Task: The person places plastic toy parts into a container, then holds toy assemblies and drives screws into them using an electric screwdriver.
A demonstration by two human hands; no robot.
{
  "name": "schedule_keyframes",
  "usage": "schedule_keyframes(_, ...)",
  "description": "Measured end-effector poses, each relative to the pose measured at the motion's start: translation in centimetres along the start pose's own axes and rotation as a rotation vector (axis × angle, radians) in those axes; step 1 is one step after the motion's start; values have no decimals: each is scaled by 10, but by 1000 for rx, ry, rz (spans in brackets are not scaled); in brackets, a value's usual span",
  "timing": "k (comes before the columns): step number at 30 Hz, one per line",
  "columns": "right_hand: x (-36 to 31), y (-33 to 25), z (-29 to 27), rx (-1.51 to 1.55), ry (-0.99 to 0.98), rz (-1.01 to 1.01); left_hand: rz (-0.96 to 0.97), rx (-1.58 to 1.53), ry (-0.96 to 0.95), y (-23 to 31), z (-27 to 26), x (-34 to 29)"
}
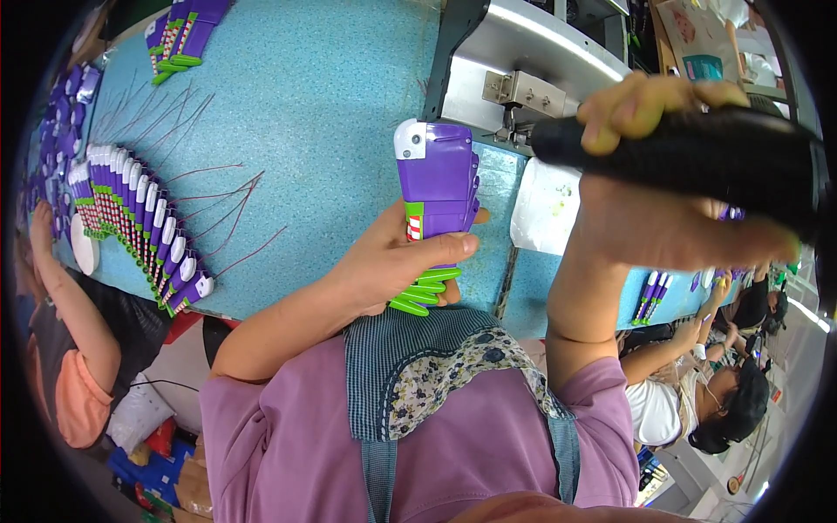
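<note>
Gripping purple toy part (443,170) in left hand (384,270); right hand (654,218) clutching black tool (697,157); part looks joined, fastening unclear through blur; wired row (144,205) probably left

This looks like a factory: rowed purple parts (155,220), co-workers (658,413) alongside.

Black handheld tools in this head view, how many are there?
1: a motion-blurred black tool, gripped in the person's right hand, toward the picture's right. Others may be hidden behind that hand.
</note>
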State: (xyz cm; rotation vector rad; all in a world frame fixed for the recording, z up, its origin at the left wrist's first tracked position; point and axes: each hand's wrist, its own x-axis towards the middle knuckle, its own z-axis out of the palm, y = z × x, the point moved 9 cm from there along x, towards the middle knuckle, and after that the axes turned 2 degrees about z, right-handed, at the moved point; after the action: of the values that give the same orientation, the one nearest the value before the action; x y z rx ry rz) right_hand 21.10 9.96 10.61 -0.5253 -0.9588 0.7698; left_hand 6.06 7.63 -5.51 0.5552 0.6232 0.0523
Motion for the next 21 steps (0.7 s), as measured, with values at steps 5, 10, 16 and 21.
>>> schedule_keyframes(5, -31, 4, 14, -202, 70, 69, -25, -6, 8, -4, -6, -2)
schedule_keyframes(10, -41, 13, 10, -252, 24, 125, -28, -15, 27, -1, -5, -2)
schedule_keyframes(16, -47, 20, 10, -195, 35, 103, -54, 7, 47, -4, -7, -4)
schedule_keyframes(21, -46, 23, 9, -146, 72, 105, -61, 27, 49, 0, -8, -6)
